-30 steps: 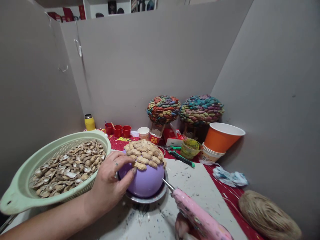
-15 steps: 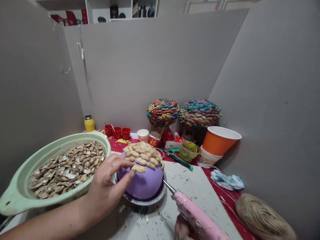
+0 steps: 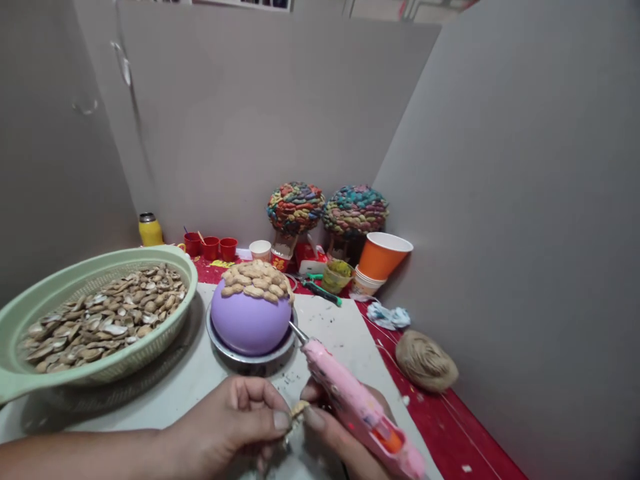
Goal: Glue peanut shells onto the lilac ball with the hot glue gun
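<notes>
Balloon (image 3: 250,323) smooth, glossy; peanuts (image 3: 256,279) rough, matt; dish (image 3: 253,360) shiny metal; glue gun (image 3: 345,387) plastic.

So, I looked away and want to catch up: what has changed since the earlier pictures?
The left hand has left the smooth purple balloon and drawn back toward the person; its fingertips now hold a small tan peanut piece beside the right hand. The right hand still grips the pink glue gun; the balloon stays in the round metal bowl.
</notes>
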Available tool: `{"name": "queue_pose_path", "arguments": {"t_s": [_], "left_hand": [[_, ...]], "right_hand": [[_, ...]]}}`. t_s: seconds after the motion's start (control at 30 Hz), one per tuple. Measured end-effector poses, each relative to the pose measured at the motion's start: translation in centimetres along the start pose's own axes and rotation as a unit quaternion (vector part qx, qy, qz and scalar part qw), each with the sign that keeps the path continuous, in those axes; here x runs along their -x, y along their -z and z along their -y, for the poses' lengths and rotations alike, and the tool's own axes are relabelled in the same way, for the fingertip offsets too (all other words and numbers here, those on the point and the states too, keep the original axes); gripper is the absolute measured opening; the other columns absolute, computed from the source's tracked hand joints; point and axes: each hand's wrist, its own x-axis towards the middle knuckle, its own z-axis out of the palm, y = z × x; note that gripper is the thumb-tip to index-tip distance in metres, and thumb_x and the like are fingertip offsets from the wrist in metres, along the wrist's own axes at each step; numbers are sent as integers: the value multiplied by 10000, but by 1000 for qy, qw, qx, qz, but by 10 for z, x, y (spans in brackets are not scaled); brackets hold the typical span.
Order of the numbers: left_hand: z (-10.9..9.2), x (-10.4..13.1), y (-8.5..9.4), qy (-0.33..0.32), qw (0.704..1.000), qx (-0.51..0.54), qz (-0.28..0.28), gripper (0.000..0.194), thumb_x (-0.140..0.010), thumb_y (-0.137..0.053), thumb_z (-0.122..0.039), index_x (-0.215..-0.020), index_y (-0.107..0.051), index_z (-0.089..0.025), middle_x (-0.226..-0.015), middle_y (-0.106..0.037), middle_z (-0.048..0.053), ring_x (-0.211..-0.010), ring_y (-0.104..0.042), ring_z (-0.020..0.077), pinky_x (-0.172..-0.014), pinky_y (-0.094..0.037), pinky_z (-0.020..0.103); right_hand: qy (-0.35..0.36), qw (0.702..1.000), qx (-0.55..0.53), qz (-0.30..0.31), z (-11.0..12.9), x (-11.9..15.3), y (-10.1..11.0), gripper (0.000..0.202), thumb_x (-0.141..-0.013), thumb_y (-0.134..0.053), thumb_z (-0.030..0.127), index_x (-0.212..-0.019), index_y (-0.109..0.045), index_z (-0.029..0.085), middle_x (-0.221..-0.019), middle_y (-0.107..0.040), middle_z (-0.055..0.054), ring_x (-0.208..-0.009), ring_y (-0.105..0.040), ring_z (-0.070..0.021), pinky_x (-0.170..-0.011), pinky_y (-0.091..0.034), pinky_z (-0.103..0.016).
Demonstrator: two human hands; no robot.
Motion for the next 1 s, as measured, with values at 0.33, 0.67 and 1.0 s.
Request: {"name": "queue_pose_path", "arguments": {"t_s": [0.33, 0.67, 1.0], "left_hand": [[1, 4, 4, 10, 994, 76, 72, 160, -786, -708, -237, -856, -649, -107, -792, -666, 78, -653, -638, 120, -669, -536, 252], [2, 2, 8, 36, 989, 99, 108, 175, -770, -757, -214, -856, -630, -130, -733, -688, 61, -626, -662, 113, -650, -566, 240], [3, -2, 10, 28, 989, 102, 108, 194, -714, -791, -186, -821, -641, -126, -709, -687, 46, -579, -652, 106, -602, -569, 233]], "right_hand": [[-30, 994, -29, 98, 20, -1, -2, 346, -774, -728, 500, -822, -635, 170, -728, -632, -28, -652, -613, -175, -619, -526, -281], [-22, 998, -10, 63, 17, 4, -8, 371, -761, -714, 565, -759, -664, 198, -720, -647, -30, -672, -607, -185, -633, -520, -273], [-16, 999, -7, 39, 15, 4, -12, 418, -740, -700, 640, -732, -682, 223, -681, -632, -21, -633, -582, -182, -618, -500, -273]]}}
